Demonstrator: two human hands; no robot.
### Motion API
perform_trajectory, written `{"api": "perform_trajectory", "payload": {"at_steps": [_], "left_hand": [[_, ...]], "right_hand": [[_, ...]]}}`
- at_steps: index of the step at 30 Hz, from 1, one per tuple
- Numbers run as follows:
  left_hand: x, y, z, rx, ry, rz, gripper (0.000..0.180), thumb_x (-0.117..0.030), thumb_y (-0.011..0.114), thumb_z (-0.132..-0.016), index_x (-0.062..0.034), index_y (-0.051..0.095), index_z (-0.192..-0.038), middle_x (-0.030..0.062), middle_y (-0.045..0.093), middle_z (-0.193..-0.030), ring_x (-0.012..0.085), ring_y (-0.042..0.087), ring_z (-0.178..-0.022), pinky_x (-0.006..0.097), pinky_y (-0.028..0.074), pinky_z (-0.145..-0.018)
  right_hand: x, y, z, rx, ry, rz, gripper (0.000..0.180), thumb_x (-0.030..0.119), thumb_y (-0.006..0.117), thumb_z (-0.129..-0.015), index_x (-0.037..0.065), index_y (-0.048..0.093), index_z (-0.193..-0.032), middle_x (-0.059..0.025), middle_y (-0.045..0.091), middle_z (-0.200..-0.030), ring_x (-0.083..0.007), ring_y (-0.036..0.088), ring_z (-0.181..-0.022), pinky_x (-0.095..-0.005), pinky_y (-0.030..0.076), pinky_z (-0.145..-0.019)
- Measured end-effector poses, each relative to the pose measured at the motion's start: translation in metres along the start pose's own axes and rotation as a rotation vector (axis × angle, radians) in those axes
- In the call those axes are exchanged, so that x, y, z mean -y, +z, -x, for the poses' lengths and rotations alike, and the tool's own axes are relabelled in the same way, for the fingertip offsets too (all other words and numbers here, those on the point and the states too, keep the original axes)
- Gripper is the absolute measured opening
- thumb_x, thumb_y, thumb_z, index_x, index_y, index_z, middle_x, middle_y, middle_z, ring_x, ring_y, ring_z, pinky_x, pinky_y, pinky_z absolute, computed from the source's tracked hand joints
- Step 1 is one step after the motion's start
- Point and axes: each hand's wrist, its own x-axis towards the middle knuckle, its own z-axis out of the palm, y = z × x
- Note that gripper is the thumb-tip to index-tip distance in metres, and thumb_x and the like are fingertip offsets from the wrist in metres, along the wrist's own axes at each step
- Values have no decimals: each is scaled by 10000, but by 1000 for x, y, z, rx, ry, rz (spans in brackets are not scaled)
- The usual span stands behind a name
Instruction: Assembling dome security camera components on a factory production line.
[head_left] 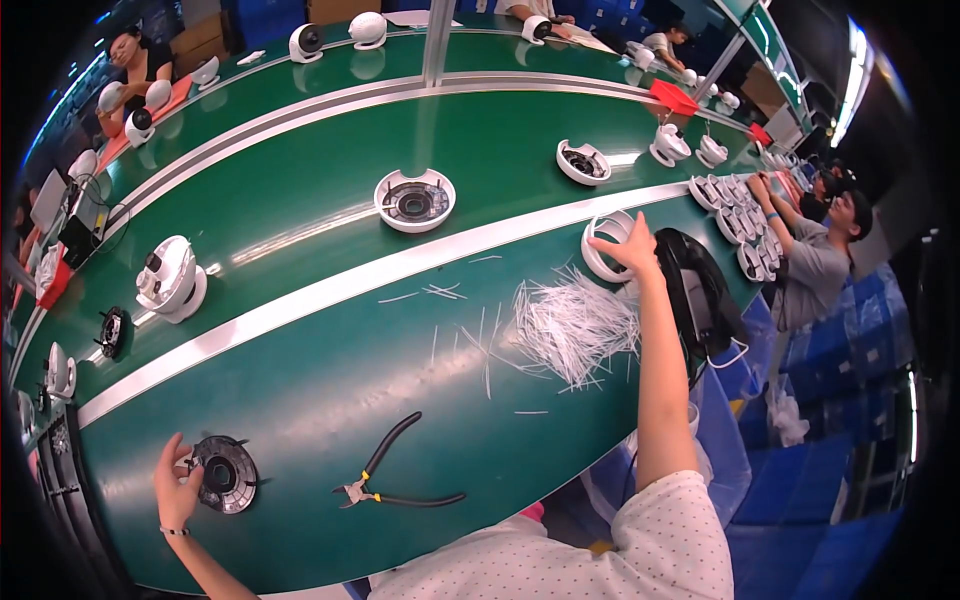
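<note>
At the lower left, my left hand [177, 488] is curled at the edge of a black round base part [238, 468], thumb and fingers pinching its left side. The part lies on the green table, a dark ring at its centre. My right arm is stretched far forward. There, my right hand [634, 250] grips a hollow white round shell [597, 262], with the thumb across its opening. Between my arms lie side cutters [378, 472] with black handles, their jaws pointing left and handles spread. Near my right forearm is a heap of thin white strips [572, 325].
A black bag [690, 290] sits right of my right hand. Beyond a pale rail, a green line carries white shells [414, 200] and white camera-like units [172, 280]. Rows of white shells [738, 215] stand at far right. A black rack [68, 480] edges the left. Other people work nearby.
</note>
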Motion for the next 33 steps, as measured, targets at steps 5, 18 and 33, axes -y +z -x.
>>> {"api": "perform_trajectory", "payload": {"at_steps": [5, 18, 33], "left_hand": [[-15, -7, -3, 192, -55, 60, 376, 11, 615, -655, 10, 538, -1023, 54, 590, -780, 114, 544, -701, 251, 456, -641], [-56, 51, -30, 113, 79, 1062, 318, -18, 556, -778, -28, 410, -1060, 52, 526, -975, 124, 540, -859, 269, 491, -701], [-70, 43, -28, 8, 53, -41, 691, -365, 748, -574, 27, 427, -1043, 148, 464, -1037, 223, 495, -901, 319, 434, -755]], "right_hand": [[14, 9, -7, -3, -100, 144, 1199, 495, 767, -411, -68, 162, -1279, -260, 394, -1193, -350, 409, -1106, -380, 329, -939], [160, 9, 152, 168, -943, -631, 1002, 252, 774, -533, 21, 189, -1312, -138, 282, -1297, -251, 288, -1205, -365, 248, -990], [233, 69, 254, 620, -1095, 126, 1118, 412, 792, -428, 58, 202, -1309, -229, 132, -1352, -403, 115, -1250, -574, 189, -951]]}}
